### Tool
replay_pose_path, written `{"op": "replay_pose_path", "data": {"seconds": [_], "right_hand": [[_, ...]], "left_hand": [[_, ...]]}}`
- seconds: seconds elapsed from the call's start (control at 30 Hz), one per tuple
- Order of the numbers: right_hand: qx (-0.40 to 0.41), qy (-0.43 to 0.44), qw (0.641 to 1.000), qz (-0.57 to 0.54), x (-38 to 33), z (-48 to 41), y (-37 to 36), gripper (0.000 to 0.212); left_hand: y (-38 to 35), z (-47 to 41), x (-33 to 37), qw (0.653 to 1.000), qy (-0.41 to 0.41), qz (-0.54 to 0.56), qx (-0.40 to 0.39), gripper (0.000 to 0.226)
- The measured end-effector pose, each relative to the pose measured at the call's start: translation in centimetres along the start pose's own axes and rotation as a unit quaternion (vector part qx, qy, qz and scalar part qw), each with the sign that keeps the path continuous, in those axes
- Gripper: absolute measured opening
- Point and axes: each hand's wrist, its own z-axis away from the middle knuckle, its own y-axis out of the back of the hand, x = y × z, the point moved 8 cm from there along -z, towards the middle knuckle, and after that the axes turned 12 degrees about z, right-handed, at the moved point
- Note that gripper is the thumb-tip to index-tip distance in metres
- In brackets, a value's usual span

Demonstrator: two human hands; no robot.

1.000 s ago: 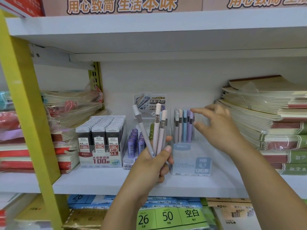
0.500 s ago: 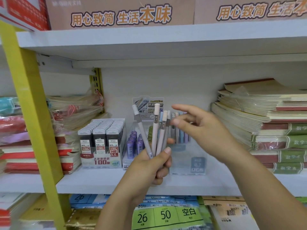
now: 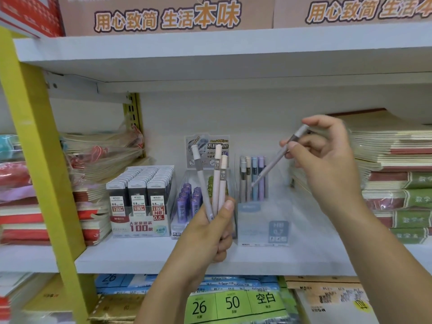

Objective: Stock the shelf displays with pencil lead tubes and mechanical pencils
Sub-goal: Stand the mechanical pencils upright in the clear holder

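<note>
Pinching one grey mechanical pencil (image 3: 275, 162) tip-down, the right hand (image 3: 327, 164) aims it at the clear pencil display (image 3: 261, 225) on the shelf (image 3: 140, 260). The left hand (image 3: 210, 232) grips three spare pencils (image 3: 216, 183) upright just beside it, probably as a ready supply.

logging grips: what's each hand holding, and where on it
Left hand grips three mechanical pencils by their lower ends; right hand pinches one pencil near its cap end.

Lead box (image 3: 140, 226) reads "100"; pencil display (image 3: 257, 220) "HB 0.7".
</note>
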Motion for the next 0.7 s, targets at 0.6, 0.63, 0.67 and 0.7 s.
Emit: {"op": "replay_pose_path", "data": {"seconds": [0.6, 0.63, 0.67, 0.7], "right_hand": [[-0.129, 0.057, 0.964, 0.225, 1.6, 1.4, -5.7, 0.038], [-0.130, 0.057, 0.964, 0.226, 1.6, 1.4, -5.7, 0.039], [-0.130, 0.056, 0.964, 0.227, 1.6, 1.3, -5.8, 0.039], [-0.130, 0.054, 0.963, 0.228, 1.7, 1.4, -5.8, 0.040]], "left_hand": [[1.8, -0.3, -0.4, 0.998, 0.007, -0.013, 0.055, 0.030], [1.8, -0.3, -0.4, 0.998, 0.007, -0.012, 0.056, 0.029], [1.8, -0.3, -0.4, 0.998, 0.007, -0.013, 0.056, 0.029], [1.8, -0.2, -0.4, 0.998, 0.006, -0.013, 0.056, 0.029]]}}
